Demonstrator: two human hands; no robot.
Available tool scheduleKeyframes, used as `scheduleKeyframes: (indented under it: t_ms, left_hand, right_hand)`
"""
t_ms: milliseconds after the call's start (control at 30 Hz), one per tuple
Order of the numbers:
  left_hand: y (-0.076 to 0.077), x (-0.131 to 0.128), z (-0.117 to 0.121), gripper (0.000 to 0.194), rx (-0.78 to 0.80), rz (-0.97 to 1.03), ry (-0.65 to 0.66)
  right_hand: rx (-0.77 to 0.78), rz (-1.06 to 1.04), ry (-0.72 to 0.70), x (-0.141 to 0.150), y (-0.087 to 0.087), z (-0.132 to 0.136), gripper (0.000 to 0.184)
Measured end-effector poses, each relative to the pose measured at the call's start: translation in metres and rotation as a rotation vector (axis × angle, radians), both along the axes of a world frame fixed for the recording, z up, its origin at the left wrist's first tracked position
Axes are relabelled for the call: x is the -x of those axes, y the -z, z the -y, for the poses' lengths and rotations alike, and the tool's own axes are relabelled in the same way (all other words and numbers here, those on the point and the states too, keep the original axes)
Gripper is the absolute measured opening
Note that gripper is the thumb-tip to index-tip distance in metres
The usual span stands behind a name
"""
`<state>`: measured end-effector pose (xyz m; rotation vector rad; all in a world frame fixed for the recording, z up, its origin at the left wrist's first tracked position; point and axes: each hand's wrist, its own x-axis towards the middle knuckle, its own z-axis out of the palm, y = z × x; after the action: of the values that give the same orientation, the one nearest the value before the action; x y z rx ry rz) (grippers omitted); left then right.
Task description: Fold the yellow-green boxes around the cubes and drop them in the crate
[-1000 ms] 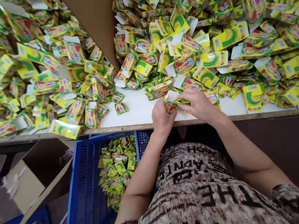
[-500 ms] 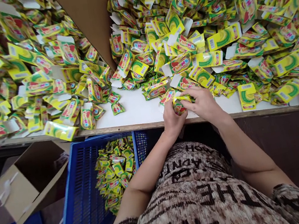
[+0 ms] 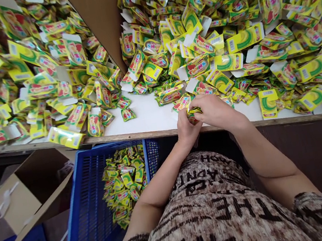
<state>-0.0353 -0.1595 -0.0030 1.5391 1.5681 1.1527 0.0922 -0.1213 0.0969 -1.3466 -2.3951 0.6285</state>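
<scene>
At the table's front edge my left hand (image 3: pixel 187 127) is closed around a small yellow and green candy box (image 3: pixel 191 118), mostly hidden by fingers. My right hand (image 3: pixel 213 111) bends over the same box from the right, its thumb and fingers pinched at the top of it. Just beyond my fingers lie more of these flat boxes, one with a white flap (image 3: pixel 194 85) standing out. Two small wrapped candies (image 3: pixel 128 114) rest on the white tabletop (image 3: pixel 151 118) to the left.
Heaps of boxes cover the table left and right, split by a brown cardboard divider (image 3: pixel 99 20). Below the edge stands a blue crate (image 3: pixel 79 206) holding many filled boxes (image 3: pixel 125 183). An opened carton (image 3: pixel 23 199) sits at the lower left.
My right hand has curled further over the box and its fingers have closed in; less of the box shows. The view has shifted slightly.
</scene>
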Motion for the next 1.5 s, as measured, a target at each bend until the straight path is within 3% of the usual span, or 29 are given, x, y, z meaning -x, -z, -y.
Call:
scheduleKeyframes:
  t_ms: [67,133,233,433,600,667,733,833,900,1000,1100,1233,1333,1433,1500]
  left_hand:
    - [-0.002,0.007,-0.002,0.038,0.036,0.103,0.078]
    - [-0.004,0.017,-0.005,0.032,0.080,0.278,0.183]
    - [-0.006,0.030,-0.009,0.033,0.153,0.489,0.299]
    - [-0.001,0.035,-0.011,0.039,0.164,0.455,0.297]
    - [0.001,0.034,-0.012,0.038,0.175,0.452,0.282]
    - [0.000,0.035,-0.012,0.040,0.160,0.460,0.293]
    - [-0.002,0.037,-0.011,0.043,0.135,0.479,0.295]
    - [-0.007,0.040,-0.010,0.043,0.173,0.557,0.284]
    - [-0.010,0.042,-0.010,0.037,0.246,0.664,0.307]
    - [-0.015,0.045,-0.011,0.026,0.317,0.793,0.343]
    - [-0.019,0.049,-0.013,0.031,0.331,0.869,0.314]
    - [-0.020,0.055,-0.013,0.039,0.408,0.961,0.286]
    - [-0.017,0.053,-0.012,0.038,0.422,0.987,0.268]
    - [-0.014,0.045,-0.013,0.038,0.343,0.948,0.245]
    - [-0.012,0.038,-0.017,0.036,0.231,0.889,0.175]
  right_hand:
    - [0.002,-0.019,-0.040,-0.003,-0.001,-0.002,0.021]
    - [0.005,-0.082,0.006,-0.007,-0.002,-0.005,0.027]
    - [-0.043,-0.140,0.042,-0.007,-0.001,-0.009,0.014]
    - [-0.212,-0.026,-0.146,-0.003,0.013,-0.006,0.014]
    - [-0.107,-0.070,-0.177,-0.016,0.033,0.003,0.017]
    - [-0.062,-0.230,-0.101,-0.021,0.039,0.007,0.016]
    - [0.007,-0.486,0.083,-0.024,0.045,0.012,0.021]
    - [0.245,-0.830,0.361,-0.022,0.056,0.022,0.033]
    - [0.391,-0.936,0.431,-0.016,0.062,0.028,0.034]
    - [0.327,-0.935,0.425,-0.005,0.065,0.031,0.030]
    - [0.247,-0.852,0.339,0.001,0.060,0.024,0.030]
    - [0.561,-1.010,0.233,0.001,0.058,0.013,0.035]
    - [0.630,-1.080,0.268,-0.002,0.063,0.011,0.028]
    - [0.516,-1.000,0.343,-0.001,0.065,0.011,0.016]
    - [0.399,-0.955,0.365,0.001,0.065,0.010,0.017]
